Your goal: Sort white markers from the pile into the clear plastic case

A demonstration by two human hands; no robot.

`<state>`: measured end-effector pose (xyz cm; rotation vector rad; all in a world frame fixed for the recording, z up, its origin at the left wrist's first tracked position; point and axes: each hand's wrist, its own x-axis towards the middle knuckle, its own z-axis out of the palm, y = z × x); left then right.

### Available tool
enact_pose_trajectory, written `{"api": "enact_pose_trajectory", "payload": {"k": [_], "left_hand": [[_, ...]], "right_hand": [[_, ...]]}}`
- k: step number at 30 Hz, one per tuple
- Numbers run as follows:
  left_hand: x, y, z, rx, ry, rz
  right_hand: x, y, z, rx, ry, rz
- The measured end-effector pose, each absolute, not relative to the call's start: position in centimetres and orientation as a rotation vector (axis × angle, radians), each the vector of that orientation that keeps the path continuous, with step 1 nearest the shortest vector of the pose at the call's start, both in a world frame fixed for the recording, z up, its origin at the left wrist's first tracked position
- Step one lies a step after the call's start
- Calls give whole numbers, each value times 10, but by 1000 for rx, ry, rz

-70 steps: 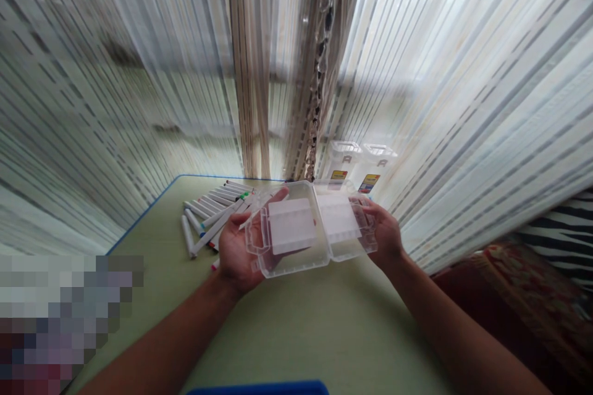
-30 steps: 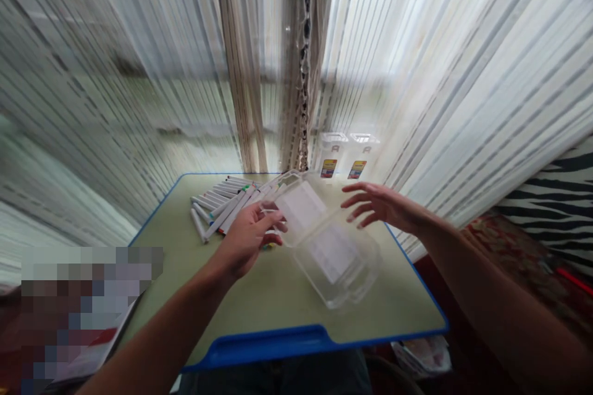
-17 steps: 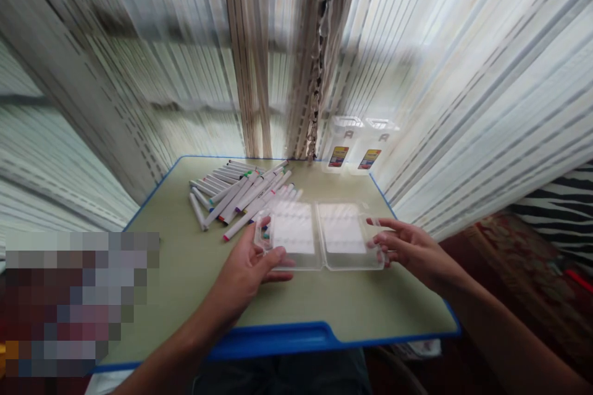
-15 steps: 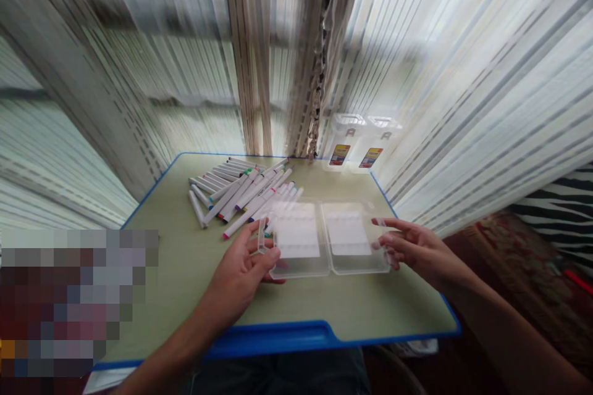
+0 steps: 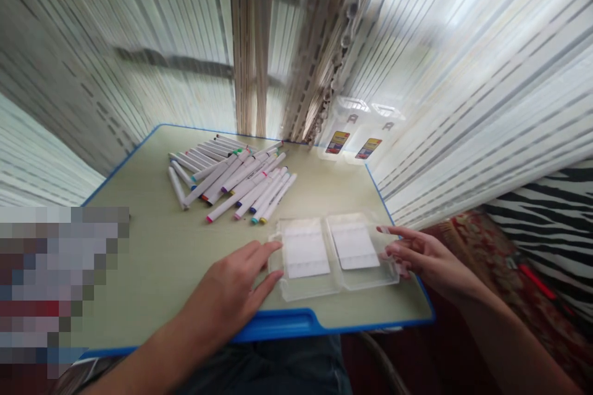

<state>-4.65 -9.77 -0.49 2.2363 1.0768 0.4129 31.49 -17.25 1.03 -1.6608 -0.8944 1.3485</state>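
Note:
A clear plastic case (image 5: pixel 334 254) lies opened flat on the green table (image 5: pixel 152 259), near its front right corner, each half holding a white insert. My left hand (image 5: pixel 231 292) rests on the table at the case's left edge, fingers stretched out and touching it. My right hand (image 5: pixel 419 254) hovers at the case's right edge, fingers spread, holding nothing. A pile of white markers (image 5: pixel 231 179) with coloured caps lies behind the case, toward the far left.
The table has a blue rim (image 5: pixel 278 324). Two clear containers with coloured labels (image 5: pixel 353 136) stand at the far right corner against striped curtains (image 5: pixel 463 74). A zebra-patterned fabric (image 5: pixel 556 203) is at the right. A blurred patch covers the lower left.
The opened case, held up in both hands, has been laid flat on the table. Both hands have let go and stay at its sides. The view has shifted so the case sits nearer the front edge.

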Motion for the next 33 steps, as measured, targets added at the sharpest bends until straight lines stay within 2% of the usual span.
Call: {"api": "enact_pose_trajectory", "payload": {"k": [5,10,13,21,33], "left_hand": [[-47,-97,-13,2375,1065,503],[-49,-100,-14,2473,1028,640],[-47,-105,-10,2534,990,698],[-36,-107,-10,2745,868,478],[-39,-105,-26,2746,918,467]], "right_hand": [[319,-171,7,-1873,-1208,1186],[329,-174,11,-2097,-1656,557],[318,-175,17,-2034,-1856,305],[245,-157,15,-1591,-2382,181],[226,-147,-17,-1638,-2528,63]]}}
